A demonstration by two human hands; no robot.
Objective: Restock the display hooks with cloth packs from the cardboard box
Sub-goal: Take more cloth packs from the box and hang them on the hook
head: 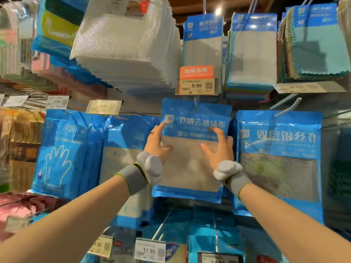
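A blue cloth pack (190, 168) with a grey cloth window hangs in the middle of the display, its top hole on a metal hook (195, 102). My left hand (157, 143) holds the pack's left edge, thumb on the front and fingers at the edge. My right hand (219, 147) is on the pack's front near its right edge, with bent fingertips and thumb touching the plastic. Both wrists wear grey bands. The cardboard box is not in view.
Blue glove packs (62, 152) hang to the left and a silver-mesh cloth pack (279, 158) to the right. Above hang white cloths (125, 46) and more cloth packs (252, 52). A 9.99 price tag (196, 86) sits just above the hook. Bare hooks (286, 108) and tags (150, 250) jut out below.
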